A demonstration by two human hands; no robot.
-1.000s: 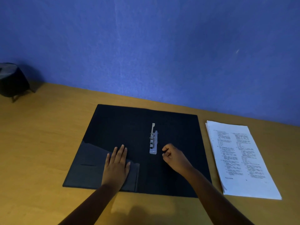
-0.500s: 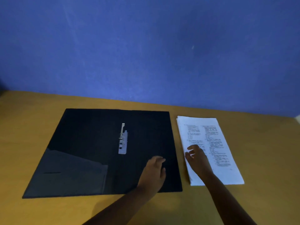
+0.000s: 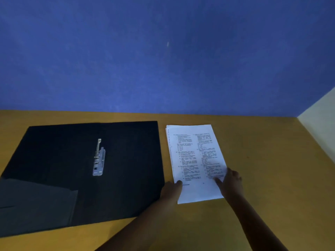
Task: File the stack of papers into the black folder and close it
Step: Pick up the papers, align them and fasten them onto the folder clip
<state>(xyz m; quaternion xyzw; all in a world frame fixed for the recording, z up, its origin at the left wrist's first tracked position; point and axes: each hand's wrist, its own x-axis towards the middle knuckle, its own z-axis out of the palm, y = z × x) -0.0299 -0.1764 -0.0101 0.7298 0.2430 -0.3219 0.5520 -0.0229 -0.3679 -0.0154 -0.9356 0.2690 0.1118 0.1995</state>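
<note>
The stack of papers (image 3: 194, 160) lies flat on the yellow-brown table (image 3: 272, 178) right of centre in the frame, printed side up, with two columns of small text too blurred to read. Its left edge runs just beside the right edge of the black folder (image 3: 126, 178), a thin strip of table showing between them.

Both hands grip the stack at its near end. The left hand (image 3: 171, 190) comes in at the lower left corner of the sheets, its thumb lying over the top page; the other fingers are hidden, so whether they curl beneath the paper cannot be told. The right hand (image 3: 233, 182) holds the lower right edge, thumb pressed on the top sheet and the fingers tucked along the side of the stack.

The folder lies open and flat across the left half of the frame. A metal clip (image 3: 98, 158) sits near its middle, its lever raised. A grey inner pocket (image 3: 36, 205) covers the folder's lower left corner.

Behind the table stands a blue wall (image 3: 163, 51), and a pale wall (image 3: 320, 115) shows at the right edge.
</note>
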